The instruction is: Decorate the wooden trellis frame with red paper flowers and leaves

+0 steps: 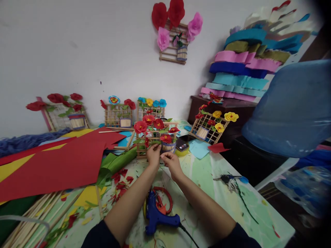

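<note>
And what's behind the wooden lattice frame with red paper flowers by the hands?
Behind that wooden lattice frame is another wooden grid with blue and yellow paper flowers. The front one covers its lower part, so I can't see what's there.

Blue plastic jug [287, 110], colourful layered stack [232, 68], dark cabinet [234, 104]

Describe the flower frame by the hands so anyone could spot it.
Start at the pale green table before the white wall. At its middle, by the left hand and right hand, is the flower frame: a stick lattice with a blue-banded basket. It's the frame nearest the hands, its flowers red, unlike the blue and yellow blooms behind.
</note>
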`<state>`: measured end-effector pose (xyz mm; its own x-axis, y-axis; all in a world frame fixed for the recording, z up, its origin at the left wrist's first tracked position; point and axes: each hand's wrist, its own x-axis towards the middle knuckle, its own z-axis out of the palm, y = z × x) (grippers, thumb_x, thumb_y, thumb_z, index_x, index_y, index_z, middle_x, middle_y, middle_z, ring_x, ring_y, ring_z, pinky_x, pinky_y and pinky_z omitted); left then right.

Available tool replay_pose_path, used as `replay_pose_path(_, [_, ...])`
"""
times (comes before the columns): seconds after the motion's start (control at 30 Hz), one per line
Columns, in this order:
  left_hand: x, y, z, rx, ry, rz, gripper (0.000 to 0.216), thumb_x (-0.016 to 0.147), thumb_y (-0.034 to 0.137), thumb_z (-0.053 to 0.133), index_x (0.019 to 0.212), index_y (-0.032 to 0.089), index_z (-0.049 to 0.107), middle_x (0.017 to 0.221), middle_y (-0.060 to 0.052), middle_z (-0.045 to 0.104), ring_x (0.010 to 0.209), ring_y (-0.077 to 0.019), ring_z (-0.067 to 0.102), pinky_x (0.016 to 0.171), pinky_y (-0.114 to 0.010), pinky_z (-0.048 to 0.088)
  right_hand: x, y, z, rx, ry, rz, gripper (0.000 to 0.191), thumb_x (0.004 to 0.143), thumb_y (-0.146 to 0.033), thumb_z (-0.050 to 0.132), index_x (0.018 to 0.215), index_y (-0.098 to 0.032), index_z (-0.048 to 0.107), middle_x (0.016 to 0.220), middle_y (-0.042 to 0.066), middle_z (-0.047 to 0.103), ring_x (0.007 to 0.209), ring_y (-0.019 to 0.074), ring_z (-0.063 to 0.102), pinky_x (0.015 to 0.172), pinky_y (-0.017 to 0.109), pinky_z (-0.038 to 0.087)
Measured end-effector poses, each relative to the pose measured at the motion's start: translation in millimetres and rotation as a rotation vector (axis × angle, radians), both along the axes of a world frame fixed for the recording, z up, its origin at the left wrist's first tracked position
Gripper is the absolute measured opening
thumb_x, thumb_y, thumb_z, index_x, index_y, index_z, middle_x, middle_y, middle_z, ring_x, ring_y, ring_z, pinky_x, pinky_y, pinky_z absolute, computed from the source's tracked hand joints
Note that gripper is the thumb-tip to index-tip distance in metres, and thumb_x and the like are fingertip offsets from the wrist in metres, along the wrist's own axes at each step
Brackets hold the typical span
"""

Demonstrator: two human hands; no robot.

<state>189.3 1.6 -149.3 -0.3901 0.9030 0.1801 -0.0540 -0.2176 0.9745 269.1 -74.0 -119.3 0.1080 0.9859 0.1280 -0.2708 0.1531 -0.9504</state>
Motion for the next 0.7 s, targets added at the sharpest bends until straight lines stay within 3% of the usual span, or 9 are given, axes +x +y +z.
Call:
replay_pose_path(0.2, [2.6,-6.4,7.7,0.026,-0.120,-0.050,0.020,0.064,0.029,0.066,0.075,0.012,0.066,0.072,-0.004,0.068,0.065,-0.0166,0.061,0.065,-0.028,0.048,-9.5,9.5,23.8,0.062,0.017,0.011,0.015,0.061,-0.032,0.069,0.064,-0.017,0.065,0.048,-0.006,0.046,0.047,0.0074,0.032,0.046,0.021,0.024])
replay_pose_path(0.4, [-8.7,-20.6,19.5,0.054,-0.161,-0.136,0.025,0.064,0.036,0.063,0.073,0.013,0.062,0.055,0.002,0.057,0.044,-0.0097,0.047,0.046,-0.022,0.034,-16.2,22.2,48.8,0.137,0.023,0.003,0.021,0.063,-0.036,0.069,0.069,-0.017,0.062,0.055,-0.005,0.052,0.046,0.0076,0.037,0.045,0.021,0.029])
replay_pose_path(0.5, [-15.2,-27.0,24.7,0.035,-0.151,-0.188,0.023,0.063,0.034,0.065,0.073,0.014,0.059,0.051,0.003,0.055,0.038,-0.0080,0.041,0.041,-0.021,0.028,-10.2,30.8,50.4,0.202,-0.090,-0.047,0.020,0.063,-0.036,0.068,0.066,-0.017,0.062,0.059,-0.002,0.056,0.053,0.0104,0.045,0.051,0.023,0.036])
replay_pose_path(0.7, [-16.6,-40.3,33.8,0.016,-0.115,-0.284,0.025,0.063,0.029,0.066,0.083,0.016,0.060,0.054,0.003,0.059,0.044,-0.0111,0.050,0.044,-0.021,0.033,7.8,47.7,40.0,0.258,-0.369,-0.145,0.017,0.068,-0.034,0.061,0.067,-0.017,0.063,0.062,0.000,0.061,0.057,0.0135,0.051,0.057,0.025,0.041])
